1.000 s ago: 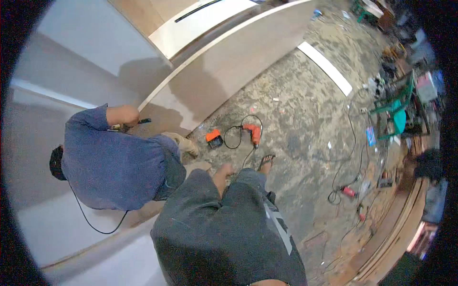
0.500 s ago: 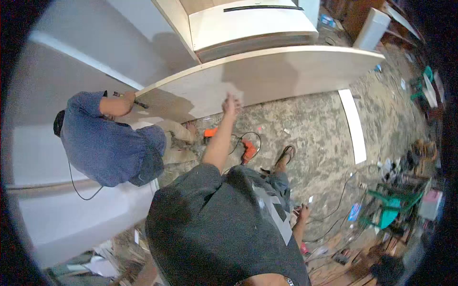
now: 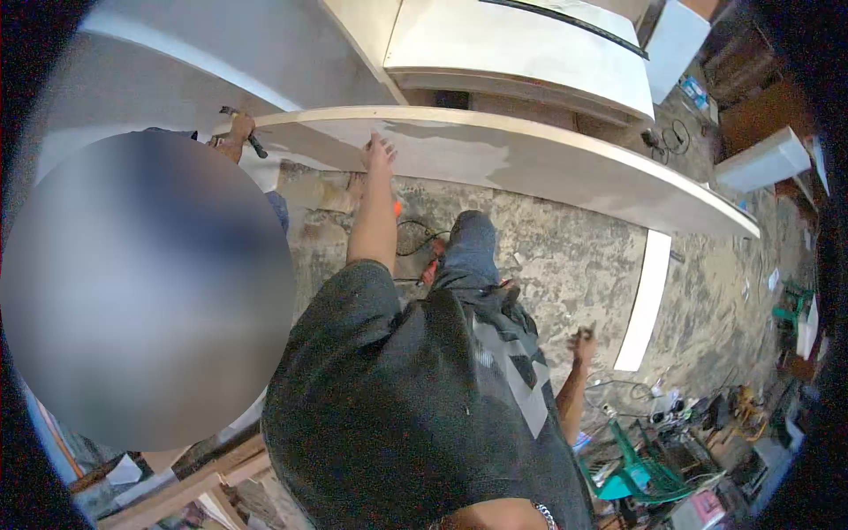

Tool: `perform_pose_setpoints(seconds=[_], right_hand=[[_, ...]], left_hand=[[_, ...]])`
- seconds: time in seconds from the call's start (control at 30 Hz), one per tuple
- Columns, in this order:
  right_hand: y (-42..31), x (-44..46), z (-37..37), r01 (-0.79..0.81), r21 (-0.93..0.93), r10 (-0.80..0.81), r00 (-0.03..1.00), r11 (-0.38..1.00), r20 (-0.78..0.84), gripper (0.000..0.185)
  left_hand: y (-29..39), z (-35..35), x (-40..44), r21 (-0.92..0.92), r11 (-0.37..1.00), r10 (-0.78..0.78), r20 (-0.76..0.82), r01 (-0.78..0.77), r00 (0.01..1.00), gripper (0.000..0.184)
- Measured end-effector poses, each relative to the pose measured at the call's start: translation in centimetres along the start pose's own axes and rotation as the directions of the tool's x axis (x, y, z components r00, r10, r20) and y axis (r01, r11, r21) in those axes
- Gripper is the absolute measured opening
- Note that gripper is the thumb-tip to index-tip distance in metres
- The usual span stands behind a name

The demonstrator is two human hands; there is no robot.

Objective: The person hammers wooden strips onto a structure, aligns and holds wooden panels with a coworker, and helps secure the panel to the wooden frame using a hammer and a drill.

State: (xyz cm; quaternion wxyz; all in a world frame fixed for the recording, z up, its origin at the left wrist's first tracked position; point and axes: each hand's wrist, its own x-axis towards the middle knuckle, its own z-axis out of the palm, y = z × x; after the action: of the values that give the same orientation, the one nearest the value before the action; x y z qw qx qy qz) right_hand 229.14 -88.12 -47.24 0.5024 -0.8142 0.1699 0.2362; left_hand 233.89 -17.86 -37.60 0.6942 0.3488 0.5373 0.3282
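My left hand (image 3: 380,155) reaches forward to the face of a long pale wooden panel (image 3: 450,146) that stands on its edge. Its fingers are apart and hold nothing; I cannot tell whether they touch the panel. Low on my right side, my right hand (image 3: 582,343) hangs above the floor, slightly blurred, with its fingers loosely apart and nothing visible in it. Behind my leg, an orange power drill (image 3: 432,268) lies mostly hidden on the floor. At the panel's left end, a co-worker's hand (image 3: 240,129) grips a hammer (image 3: 257,147) with a dark handle.
A white cabinet section (image 3: 521,49) stands beyond the panel. On the stained floor lies a white strip (image 3: 645,300). A green plastic chair (image 3: 632,468) sits amid clutter at lower right. A blurred patch covers much of the co-worker on the left.
My view has shifted, and my leg has come forward, covering most of the drill. My left hand is nearer the panel's top edge. My right hand has risen and moved away from my body.
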Motion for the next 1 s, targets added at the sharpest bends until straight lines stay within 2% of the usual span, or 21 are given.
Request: perform_pose_setpoints(seconds=[0.07,0.13,0.2,0.23,0.27,0.33,0.4,0.43,0.5,0.53,0.57,0.6,0.67,0.7,0.73,0.83,0.87,0.9,0.93,0.97,1.0], right_hand=[[-9.5,2.4,0.1,0.007,-0.170,-0.023,0.996,0.985,-0.090,0.031],[-15.4,6.7,0.6,0.370,-0.207,-0.394,0.915,0.905,-0.088,0.029],[-25.3,7.1,2.3,0.398,-0.188,-0.429,0.888,0.898,-0.167,0.027],[-29.7,7.5,3.4,0.428,-0.243,-0.484,0.834,0.871,-0.266,0.027],[-33.3,7.8,4.7,0.443,-0.302,-0.531,0.770,0.844,-0.355,0.027],[-39.0,8.5,7.0,0.625,-0.330,-0.704,0.583,0.707,-0.405,0.026],[-41.5,11.1,8.7,0.653,-0.423,-0.777,0.517,0.629,-0.358,0.030],[-43.0,11.7,9.7,0.651,-0.444,-0.787,0.542,0.616,-0.296,0.031],[-44.1,13.2,11.0,0.621,-0.532,-0.784,0.604,0.575,-0.143,0.032],[-44.0,14.7,11.5,0.600,-0.593,-0.774,0.631,0.537,-0.062,0.033],[-43.7,15.5,12.3,0.607,-0.489,-0.715,0.697,0.626,-0.050,0.030],[-43.1,15.8,12.8,0.604,-0.492,-0.710,0.703,0.627,-0.040,0.030],[-42.9,16.7,13.8,0.525,-0.796,-0.819,0.570,0.301,0.066,0.027],[-42.8,17.1,14.0,0.527,-0.795,-0.817,0.572,0.299,0.071,0.027],[-42.6,17.1,13.9,0.514,-0.799,-0.798,0.598,0.311,0.074,0.027],[-41.8,17.6,14.4,0.472,-0.807,-0.758,0.651,0.356,0.047,0.027],[-41.5,18.0,14.7,0.512,-0.773,-0.746,0.662,0.375,0.077,0.028],[-41.3,18.2,14.1,0.531,-0.751,-0.732,0.675,0.393,0.094,0.029],[-42.8,17.1,14.7,0.411,-0.750,-0.581,0.813,0.518,0.045,0.032],[-41.9,17.4,14.5,0.428,-0.745,-0.597,0.801,0.511,0.051,0.032],[-40.0,18.9,14.8,0.457,-0.772,-0.734,0.679,0.441,-0.017,0.029]], left_hand=[[1.3,1.3,0.1,-0.029,0.999,0.018,0.005,-0.018,1.000,0.039],[1.8,2.3,0.9,-0.043,0.998,0.039,0.019,-0.038,0.999,0.039],[1.2,3.2,1.4,-0.201,0.968,0.162,0.028,-0.153,0.986,0.039],[1.3,3.7,1.2,-0.112,0.984,0.129,-0.079,-0.137,0.989,0.038],[1.8,3.6,0.8,-0.111,0.988,0.102,-0.033,-0.105,0.994,0.037],[1.6,3.4,0.3,-0.097,0.994,0.058,0.002,-0.058,0.998,0.036],[0.9,3.2,0.3,0.077,0.962,0.267,-0.040,-0.263,0.963,0.034],[0.8,3.0,0.4,0.092,0.964,0.253,-0.049,-0.248,0.966,0.034],[0.6,2.4,0.5,0.240,0.865,0.459,-0.023,-0.441,0.888,0.033],[1.3,2.5,0.2,0.246,0.866,0.455,-0.027,-0.435,0.890,0.033],[2.3,2.5,-0.7,0.274,0.884,0.383,0.034,-0.378,0.923,0.035],[2.8,2.1,-1.5,0.307,0.897,0.304,0.091,-0.317,0.948,0.037],[1.9,0.4,-0.7,0.209,0.924,0.308,0.094,-0.321,0.947,0.036],[1.1,-0.4,-0.2,0.109,0.941,0.311,0.101,-0.321,0.945,0.034],[0.8,-0.8,-0.5,0.117,0.943,0.301,0.093,-0.310,0.949,0.034],[0.8,-1.5,0.6,0.254,0.890,0.361,0.119,-0.380,0.925,0.033],[0.5,-2.5,2.0,0.459,0.608,0.597,0.273,-0.647,0.755,0.032],[-0.4,-2.8,3.2,0.542,0.223,0.709,0.481,-0.810,0.516,0.034],[-1.7,-3.0,3.7,0.251,0.855,0.427,0.157,-0.454,0.890,0.043],[-2.1,-3.1,3.2,0.738,0.376,0.567,0.294,-0.560,0.769,0.044],[-4.4,-6.2,7.1,0.296,0.738,0.498,0.367,-0.607,0.785,0.040]])
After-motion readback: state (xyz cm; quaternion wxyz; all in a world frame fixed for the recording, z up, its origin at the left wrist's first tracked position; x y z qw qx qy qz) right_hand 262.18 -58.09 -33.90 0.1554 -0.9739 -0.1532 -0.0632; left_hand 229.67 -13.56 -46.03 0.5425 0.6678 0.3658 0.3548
